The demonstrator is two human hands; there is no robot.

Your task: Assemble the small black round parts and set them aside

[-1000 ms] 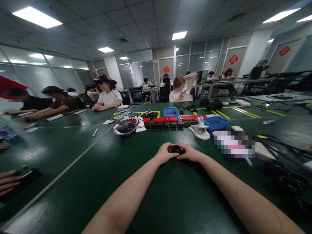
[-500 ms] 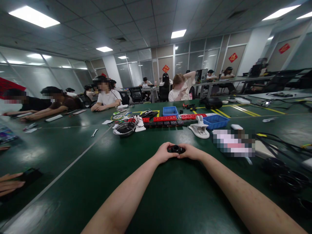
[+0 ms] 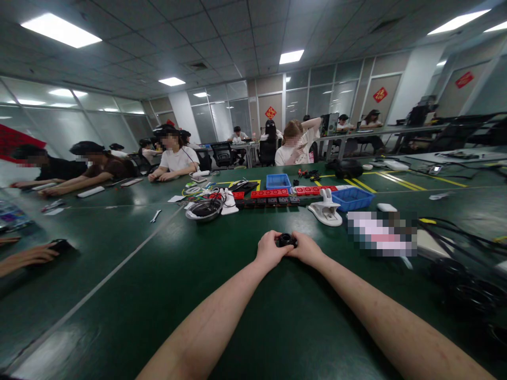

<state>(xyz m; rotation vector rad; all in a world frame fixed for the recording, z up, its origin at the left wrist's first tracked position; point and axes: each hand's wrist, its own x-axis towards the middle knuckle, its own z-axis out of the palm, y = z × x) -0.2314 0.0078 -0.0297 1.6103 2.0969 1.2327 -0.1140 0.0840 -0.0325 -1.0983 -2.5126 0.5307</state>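
A small black round part [image 3: 285, 240] sits between my two hands over the green table [image 3: 222, 285]. My left hand [image 3: 270, 249] grips its left side and my right hand [image 3: 307, 248] grips its right side, fingers curled around it. Most of the part is hidden by my fingers. Both forearms stretch out over the table toward it.
Beyond my hands lie a metal bowl [image 3: 203, 209], a white holder [image 3: 326, 209], two blue bins [image 3: 352, 199], and rows of red and black parts [image 3: 273, 193]. Black cables and rings [image 3: 463, 279] lie at right. Another person's hand [image 3: 29, 256] rests at left. Several people sit across the table.
My hands have closed in tighter around the black part and lifted slightly. The other person's hand at the left has moved further up the table with a dark object.
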